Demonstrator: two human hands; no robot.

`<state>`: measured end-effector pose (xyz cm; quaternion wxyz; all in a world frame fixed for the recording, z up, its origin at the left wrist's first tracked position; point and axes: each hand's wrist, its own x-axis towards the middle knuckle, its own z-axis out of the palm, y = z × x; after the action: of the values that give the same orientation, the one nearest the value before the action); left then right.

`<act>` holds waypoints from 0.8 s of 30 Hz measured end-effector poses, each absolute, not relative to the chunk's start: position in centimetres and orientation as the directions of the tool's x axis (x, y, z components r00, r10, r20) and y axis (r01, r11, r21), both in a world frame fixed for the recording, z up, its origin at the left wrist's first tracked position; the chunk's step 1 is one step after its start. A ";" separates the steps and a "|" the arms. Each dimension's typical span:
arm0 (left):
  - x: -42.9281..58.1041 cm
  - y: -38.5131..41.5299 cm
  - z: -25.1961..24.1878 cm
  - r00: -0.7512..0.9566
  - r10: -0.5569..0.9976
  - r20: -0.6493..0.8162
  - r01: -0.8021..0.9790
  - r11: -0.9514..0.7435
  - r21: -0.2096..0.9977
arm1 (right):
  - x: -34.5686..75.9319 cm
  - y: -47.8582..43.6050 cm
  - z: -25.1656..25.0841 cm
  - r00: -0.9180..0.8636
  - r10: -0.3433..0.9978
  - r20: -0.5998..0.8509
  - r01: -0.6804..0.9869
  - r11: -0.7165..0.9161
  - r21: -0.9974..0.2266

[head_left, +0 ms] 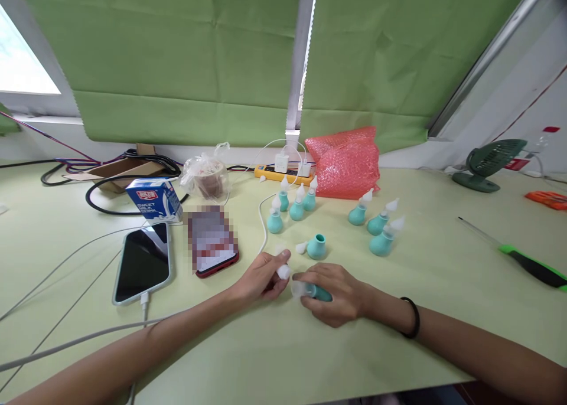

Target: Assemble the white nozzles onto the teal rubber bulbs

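Note:
My left hand (261,278) pinches a small white translucent nozzle tip (283,271) between thumb and fingers. Close beside it, my right hand (341,296) is wrapped round a teal squeeze bulb (322,294), which lies on its side with a clear piece at its left end. That clear piece is blurred. Just beyond the hands stands an open-topped teal bulb (316,248), with a loose white tip (301,248) at its left. Several teal bulbs with white tips, like nasal aspirators (275,219), stand farther back. Three more aspirators (381,239) are grouped to the right.
Two phones (144,263) (215,242) lie left, with cables across the table. Behind them are a milk carton (155,199), a bagged cup (210,183) and a power strip (283,176). Pink bubble wrap (345,166) stands at the back; a fan (485,163) and screwdriver (531,266) are right.

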<state>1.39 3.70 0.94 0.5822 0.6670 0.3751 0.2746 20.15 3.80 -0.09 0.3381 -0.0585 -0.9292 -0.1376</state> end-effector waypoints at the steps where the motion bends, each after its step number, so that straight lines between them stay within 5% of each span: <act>1: 1.4 3.8 1.1 0.532 0.843 -0.076 0.154 -0.008 0.988 | 20.2 3.9 -0.2 -0.748 0.016 0.663 0.203 0.957 0.206; 4: 1.1 4.1 1.3 0.338 0.934 0.115 0.207 -0.192 0.959 | 20.4 4.2 -0.6 -0.677 0.097 0.730 0.211 0.975 0.065; 6: 0.7 4.4 1.2 0.257 0.889 0.378 0.384 -0.453 0.804 | 20.5 4.5 -1.0 -0.613 0.174 0.771 0.199 0.978 -0.062; 9: 0.3 4.5 0.4 0.396 0.598 0.697 0.583 -0.750 0.312 | 20.5 4.9 -1.3 -0.534 0.265 0.803 0.212 0.961 -0.177; 12: 0.4 4.3 -0.4 0.636 0.308 0.708 0.569 -0.806 -0.160 | 20.5 4.8 -1.3 -0.499 0.318 0.806 0.279 0.940 -0.199; 14: 0.5 4.2 -0.7 0.719 0.255 0.647 0.541 -0.789 -0.291 | 20.4 4.6 -1.2 -0.482 0.345 0.805 0.327 0.924 -0.200; 20: 0.7 4.1 -0.8 0.663 0.368 0.652 0.598 -0.785 -0.165 | 20.0 4.1 -0.9 -0.421 0.517 0.745 0.439 0.835 -0.332; 24: 0.9 3.4 -0.2 0.522 0.530 0.668 0.580 -0.795 0.177 | 19.8 3.6 -0.7 -0.428 0.652 0.626 0.364 0.758 -0.541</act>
<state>0.94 3.40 -0.16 -0.0336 0.8718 0.3181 0.3710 19.83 3.59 -0.72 0.4382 -0.3063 -0.8290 0.1643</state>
